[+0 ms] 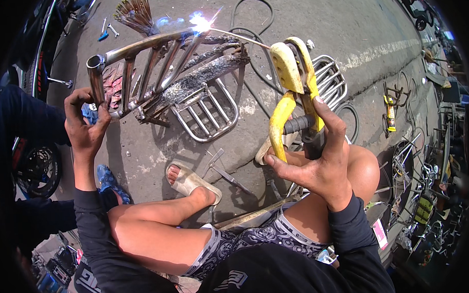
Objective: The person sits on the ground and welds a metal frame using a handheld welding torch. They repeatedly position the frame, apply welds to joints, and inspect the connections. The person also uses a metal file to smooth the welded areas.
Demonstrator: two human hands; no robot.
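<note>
My right hand [317, 159] grips a yellow welding electrode holder [289, 88]. Its thin rod [236, 37] reaches up left to a bright white-blue arc [200, 22] on a metal tube frame [159, 61]. My left hand [86, 123] holds the frame's open tube end [95, 74] at the left, steadying it above the concrete ground. The frame has several parallel bars, and some are burnt and rusty. I am squatting, with bare knees and a beige sandal [192, 181] below the frame.
A chrome wire rack [207, 116] lies under the frame, and another rack [330, 78] behind the holder. A bundle of welding rods [134, 13] lies top left. Black cable [250, 17] loops on the ground. Another person's blue sandal [109, 182] is left; scrap metal is piled right.
</note>
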